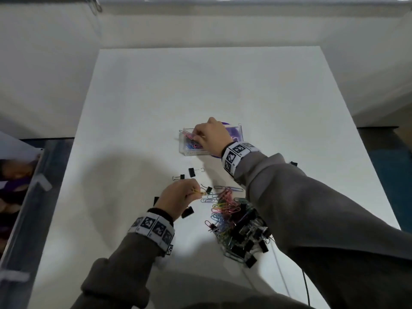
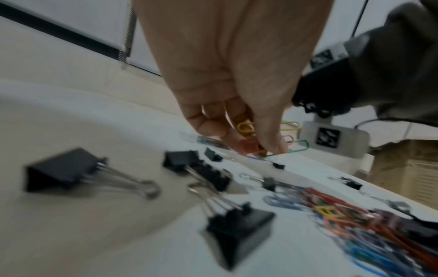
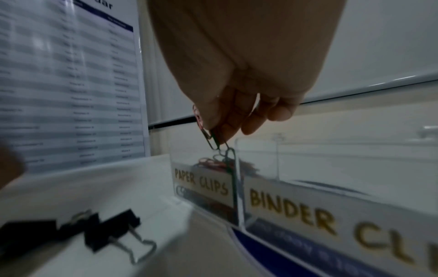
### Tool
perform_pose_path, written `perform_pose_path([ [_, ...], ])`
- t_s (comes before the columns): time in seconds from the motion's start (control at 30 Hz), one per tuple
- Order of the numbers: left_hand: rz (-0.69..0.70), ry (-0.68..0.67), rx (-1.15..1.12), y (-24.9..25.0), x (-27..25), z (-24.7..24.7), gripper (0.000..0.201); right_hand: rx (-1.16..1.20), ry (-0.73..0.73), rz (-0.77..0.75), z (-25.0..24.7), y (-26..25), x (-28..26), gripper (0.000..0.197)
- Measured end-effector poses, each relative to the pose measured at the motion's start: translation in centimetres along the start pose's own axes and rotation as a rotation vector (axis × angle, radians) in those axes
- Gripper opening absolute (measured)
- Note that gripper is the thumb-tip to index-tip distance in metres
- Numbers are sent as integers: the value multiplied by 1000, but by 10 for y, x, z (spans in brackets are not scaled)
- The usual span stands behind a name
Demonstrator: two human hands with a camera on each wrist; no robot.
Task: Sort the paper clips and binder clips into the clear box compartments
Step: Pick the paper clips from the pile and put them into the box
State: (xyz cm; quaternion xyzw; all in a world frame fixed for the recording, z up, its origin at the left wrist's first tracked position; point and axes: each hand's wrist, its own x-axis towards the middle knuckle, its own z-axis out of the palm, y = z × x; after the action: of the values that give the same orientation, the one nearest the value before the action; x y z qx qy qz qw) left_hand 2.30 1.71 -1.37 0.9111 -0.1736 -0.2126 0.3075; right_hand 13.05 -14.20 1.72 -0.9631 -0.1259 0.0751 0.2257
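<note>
A clear box (image 1: 238, 128) with two compartments stands mid-table; labels read PAPER CLIPS (image 3: 201, 182) on the left and BINDER CLIPS (image 3: 291, 211) on the right. My right hand (image 1: 208, 134) hovers over the left compartment and pinches several paper clips (image 3: 209, 138), linked and dangling into it. Coloured paper clips (image 1: 191, 142) lie inside. My left hand (image 1: 180, 198) is low over the table and pinches several paper clips (image 2: 246, 128). A mixed pile of coloured paper clips and black binder clips (image 1: 236, 221) lies under my right forearm.
Loose black binder clips (image 1: 192, 172) lie scattered between the box and my left hand. A purple disc (image 1: 234, 132) sits under the box. The white table's left edge (image 1: 66, 166) borders a clear bin (image 1: 26, 197). A cable (image 1: 305, 284) runs off the near edge.
</note>
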Motion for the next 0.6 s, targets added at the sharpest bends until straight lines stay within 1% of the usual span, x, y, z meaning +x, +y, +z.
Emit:
perform_pose_path([
  [0.07, -40, 42, -44, -11, 1, -14, 7, -147, -39, -29, 4, 5, -2, 25],
  [0.13, -41, 100, -53, -15, 7, -28, 8, -242, -58, -60, 5, 9, -3, 28],
  [0.27, -28, 212, 28, -10, 37, -53, 9, -312, -77, -96, 5, 9, -5, 27],
  [0.37, -3, 260, 147, 3, 65, -68, 11, -301, -28, -102, 7, 11, -10, 24],
  [0.43, -14, 234, 203, 13, 81, -74, 13, -231, 48, -58, 5, 15, -16, 22],
  [0.53, -25, 131, 248, 19, 100, -70, 16, -139, 166, 47, 2, 26, -29, 24],
  [0.6, -21, 79, 293, 19, 106, -64, 20, -102, 240, 87, 1, 33, -42, 24],
])
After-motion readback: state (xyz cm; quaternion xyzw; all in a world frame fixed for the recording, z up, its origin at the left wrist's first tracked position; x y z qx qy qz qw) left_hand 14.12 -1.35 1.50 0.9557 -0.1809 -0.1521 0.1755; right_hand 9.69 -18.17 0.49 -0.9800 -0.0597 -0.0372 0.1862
